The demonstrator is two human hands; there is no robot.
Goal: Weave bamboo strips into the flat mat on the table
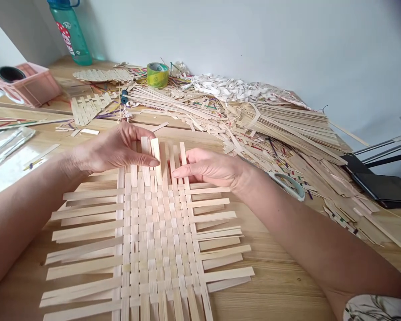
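Note:
A flat woven mat of pale bamboo strips (150, 236) lies on the wooden table (274, 285), its loose strip ends sticking out on all sides. At its far edge, several strips stand raised. My left hand (116, 149) pinches one raised strip (156, 154) between thumb and fingers. My right hand (207, 167) lies just right of it, with fingers stretched out and fingertips against the raised strips near the mat's far edge. It holds nothing that I can see.
Heaped bamboo strips and scraps (254, 129) cover the far table, with scissors (289, 186) at their edge. A tape roll (157, 75), water bottle (70, 33), pink box (23, 84), woven piece (87, 107), plastic sheet (6, 151) and dark tablet (381, 187) surround them.

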